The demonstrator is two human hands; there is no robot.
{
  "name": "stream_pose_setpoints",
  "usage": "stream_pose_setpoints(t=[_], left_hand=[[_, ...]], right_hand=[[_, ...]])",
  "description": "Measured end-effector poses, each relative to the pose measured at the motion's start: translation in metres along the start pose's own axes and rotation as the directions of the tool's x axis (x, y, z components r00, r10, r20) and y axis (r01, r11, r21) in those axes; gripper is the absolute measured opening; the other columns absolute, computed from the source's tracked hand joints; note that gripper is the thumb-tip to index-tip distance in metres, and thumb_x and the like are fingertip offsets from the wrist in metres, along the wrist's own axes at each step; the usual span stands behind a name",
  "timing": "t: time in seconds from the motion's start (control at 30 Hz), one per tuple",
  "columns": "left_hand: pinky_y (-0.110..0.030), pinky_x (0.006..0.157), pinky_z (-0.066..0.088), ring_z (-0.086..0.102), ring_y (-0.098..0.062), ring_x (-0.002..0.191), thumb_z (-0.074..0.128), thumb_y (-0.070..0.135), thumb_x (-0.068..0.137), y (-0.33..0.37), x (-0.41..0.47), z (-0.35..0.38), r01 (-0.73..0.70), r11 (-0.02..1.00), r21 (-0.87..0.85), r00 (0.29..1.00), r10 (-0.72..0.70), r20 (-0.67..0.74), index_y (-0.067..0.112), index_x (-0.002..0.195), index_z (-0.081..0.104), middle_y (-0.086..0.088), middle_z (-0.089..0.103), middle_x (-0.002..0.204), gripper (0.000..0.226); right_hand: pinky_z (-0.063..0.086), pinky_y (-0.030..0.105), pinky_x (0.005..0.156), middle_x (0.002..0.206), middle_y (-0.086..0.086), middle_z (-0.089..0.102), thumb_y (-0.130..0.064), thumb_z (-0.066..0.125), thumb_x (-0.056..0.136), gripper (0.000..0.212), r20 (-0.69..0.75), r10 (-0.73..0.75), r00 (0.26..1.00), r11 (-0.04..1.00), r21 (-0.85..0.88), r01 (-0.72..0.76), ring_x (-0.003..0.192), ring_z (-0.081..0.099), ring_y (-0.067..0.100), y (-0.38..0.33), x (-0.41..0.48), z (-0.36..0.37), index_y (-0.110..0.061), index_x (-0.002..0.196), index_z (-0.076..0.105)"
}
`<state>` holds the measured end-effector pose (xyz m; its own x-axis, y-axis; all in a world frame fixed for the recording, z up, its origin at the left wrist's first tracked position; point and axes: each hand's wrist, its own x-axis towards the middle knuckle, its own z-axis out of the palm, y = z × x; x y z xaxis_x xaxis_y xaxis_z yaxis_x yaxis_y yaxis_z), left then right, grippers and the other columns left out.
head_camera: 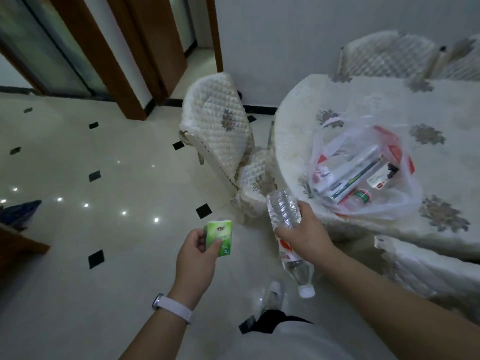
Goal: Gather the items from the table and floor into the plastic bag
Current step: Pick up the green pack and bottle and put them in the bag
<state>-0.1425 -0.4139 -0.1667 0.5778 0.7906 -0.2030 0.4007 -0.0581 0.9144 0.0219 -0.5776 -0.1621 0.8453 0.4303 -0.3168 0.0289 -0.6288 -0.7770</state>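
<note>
The plastic bag (401, 201) lies open on the table (441, 105), near its rounded edge, its thin clear walls slumped around what it already holds: a long pale tube-like pack (345, 175), a small white box (378, 178) and a small bottle with a green band (362, 196), with red print showing through the film. Just off the table's edge, the right grip (304, 229) is clenched around a clear water bottle (283, 207), fingers wrapped over its middle, the ribbed base pointing up toward the bag and the white cap pointing down toward the floor (104, 178); a red label shows below the hand. To its left and apart from it, the left grip (197, 253) pinches a small green tissue pack (220, 236) between thumb and fingers, held in the air above the floor. A white strap (174, 307) circles the left wrist. A chair with a quilted cream cover (218, 126) stands beside the table. The floor is pale glossy tile with small black diamond insets.
</note>
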Motion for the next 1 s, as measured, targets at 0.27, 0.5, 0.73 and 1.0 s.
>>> stream_pose_setpoints(t=[0.27, 0.5, 0.73, 1.0], left_hand=[[-0.031, 0.069, 0.052, 0.064, -0.019, 0.077, 0.069, 0.011, 0.087, 0.09, 0.111, 0.106, -0.139, 0.986, 0.091, 0.969, 0.116, 0.219, 0.022, 0.094, 0.064, -0.007, 0.07, 0.087, 0.014], [-0.033, 0.068, 0.054, 0.064, -0.018, 0.074, 0.067, 0.005, 0.087, 0.132, 0.139, 0.205, -0.255, 0.963, 0.092, 0.85, 0.178, 0.495, 0.019, 0.092, 0.064, -0.003, 0.068, 0.079, 0.015], [-0.035, 0.078, 0.055, 0.066, -0.017, 0.085, 0.065, 0.009, 0.088, 0.151, 0.161, 0.279, -0.315, 0.941, 0.126, 0.711, 0.146, 0.688, 0.027, 0.096, 0.06, 0.0, 0.07, 0.093, 0.021], [-0.029, 0.07, 0.053, 0.065, -0.012, 0.081, 0.064, 0.017, 0.091, 0.166, 0.197, 0.35, -0.384, 0.911, 0.152, 0.579, 0.11, 0.808, 0.024, 0.101, 0.059, 0.002, 0.067, 0.089, 0.014]], right_hand=[[0.047, 0.03, 0.076, 0.103, -0.012, 0.057, -0.037, 0.073, 0.075, 0.072, -0.202, 0.1, 0.974, 0.985, 0.156, -0.069, 0.087, 0.058, 0.01, 0.005, 0.103, -0.082, -0.027, 0.135, 0.036], [0.046, 0.027, 0.063, 0.093, -0.014, 0.06, -0.031, 0.072, 0.075, 0.055, -0.366, 0.288, 0.885, 0.933, 0.315, -0.173, 0.081, 0.061, 0.005, 0.05, 0.124, -0.144, -0.03, 0.12, 0.039], [0.042, 0.019, 0.063, 0.099, -0.02, 0.054, -0.033, 0.075, 0.078, 0.062, -0.434, 0.424, 0.795, 0.879, 0.409, -0.246, 0.081, 0.054, -0.005, 0.085, 0.123, -0.162, -0.03, 0.127, 0.038], [0.039, 0.024, 0.06, 0.092, -0.009, 0.044, -0.036, 0.073, 0.08, 0.081, -0.484, 0.545, 0.685, 0.831, 0.418, -0.366, 0.068, 0.043, -0.004, 0.081, 0.155, -0.163, -0.019, 0.146, 0.029]])
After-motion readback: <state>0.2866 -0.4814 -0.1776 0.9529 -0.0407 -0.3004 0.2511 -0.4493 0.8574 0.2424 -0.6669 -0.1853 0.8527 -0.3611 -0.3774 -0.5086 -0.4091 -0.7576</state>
